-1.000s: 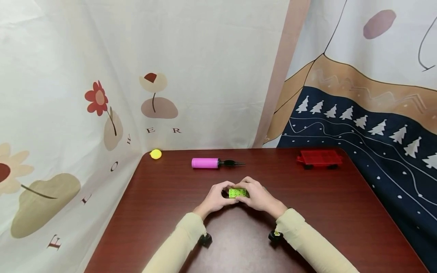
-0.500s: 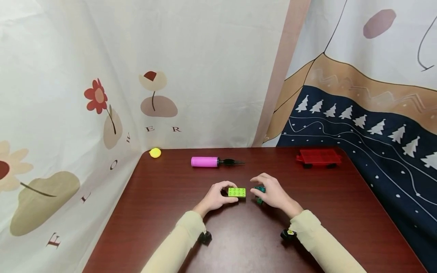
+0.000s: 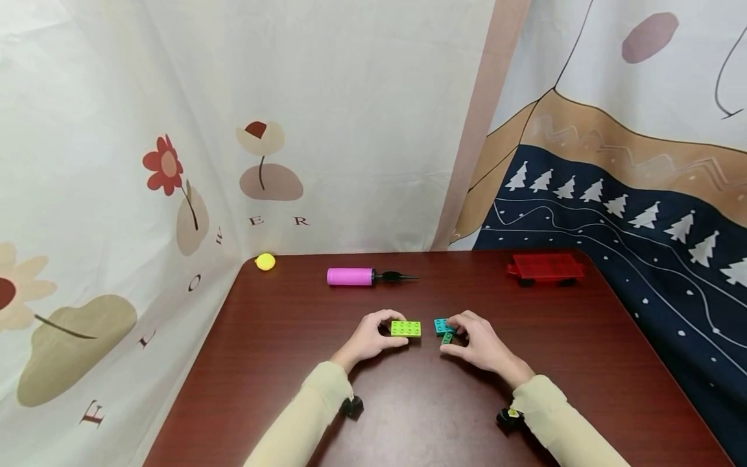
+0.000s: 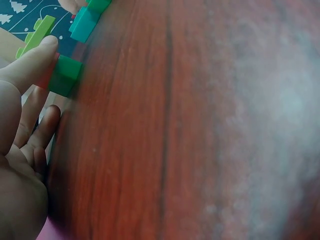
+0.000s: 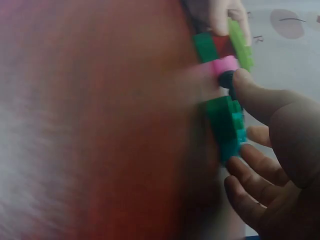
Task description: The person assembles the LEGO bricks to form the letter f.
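Observation:
My left hand (image 3: 369, 337) grips a small stack of toy bricks between thumb and fingers. A flat lime brick (image 3: 405, 329) tops the stack; the left wrist view shows a red brick (image 4: 46, 77) and a green brick (image 4: 66, 75) under it. To the right, my right hand (image 3: 481, 342) curves loosely beside a teal brick (image 3: 440, 325) and a smaller green brick (image 3: 447, 338). Its index fingertip overlaps the teal brick in the head view. The right wrist view shows its thumb (image 5: 245, 82) apart from these bricks, other fingertips close to the teal end.
Behind the hands lies a pink hand pump (image 3: 351, 277) with a black nozzle. A yellow lemon-shaped object (image 3: 265, 261) sits at the back left corner of the dark wooden table (image 3: 292, 305). At the back right stands a red toy wagon (image 3: 547, 268). Printed curtains hang behind.
The right hand has let go of the lime-topped stack and moved right to the teal and green bricks, which now show beside its fingers. The left hand has kept its hold.

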`<state>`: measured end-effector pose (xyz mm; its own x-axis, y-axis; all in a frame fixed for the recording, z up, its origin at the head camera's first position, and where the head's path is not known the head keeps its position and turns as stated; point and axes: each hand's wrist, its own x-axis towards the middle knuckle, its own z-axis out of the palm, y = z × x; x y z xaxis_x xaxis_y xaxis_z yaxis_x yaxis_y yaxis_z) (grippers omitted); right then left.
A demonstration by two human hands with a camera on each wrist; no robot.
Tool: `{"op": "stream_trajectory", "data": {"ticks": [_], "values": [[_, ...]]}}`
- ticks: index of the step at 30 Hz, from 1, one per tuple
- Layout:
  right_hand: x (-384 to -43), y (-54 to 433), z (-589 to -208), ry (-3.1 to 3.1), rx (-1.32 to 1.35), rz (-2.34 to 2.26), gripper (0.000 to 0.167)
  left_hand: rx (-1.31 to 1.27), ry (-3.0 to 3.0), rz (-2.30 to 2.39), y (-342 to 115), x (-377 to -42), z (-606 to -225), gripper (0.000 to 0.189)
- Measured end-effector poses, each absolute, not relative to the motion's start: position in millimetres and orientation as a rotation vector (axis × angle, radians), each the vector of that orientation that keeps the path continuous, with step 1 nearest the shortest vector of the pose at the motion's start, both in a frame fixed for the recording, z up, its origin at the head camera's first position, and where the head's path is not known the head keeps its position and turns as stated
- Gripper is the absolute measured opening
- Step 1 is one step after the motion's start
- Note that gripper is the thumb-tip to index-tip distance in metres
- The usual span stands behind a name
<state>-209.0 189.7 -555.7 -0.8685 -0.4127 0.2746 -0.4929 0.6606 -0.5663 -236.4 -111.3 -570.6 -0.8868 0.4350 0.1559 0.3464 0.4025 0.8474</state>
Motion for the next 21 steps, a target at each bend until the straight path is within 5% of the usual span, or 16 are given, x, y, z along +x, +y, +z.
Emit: {"op": "stream_trajectory", "data": {"ticks": [8, 21], "values": [[-208, 182, -559, -2.767, 0.754, 0.925, 0.058, 0.701, 2.565, 1.473, -112, -238, -573, 0.038], [-215, 176, -557, -2.698, 0.838, 0.860, 0.032, 0.700, 2.565, 1.476, -113, -236, -574, 0.038]]}}
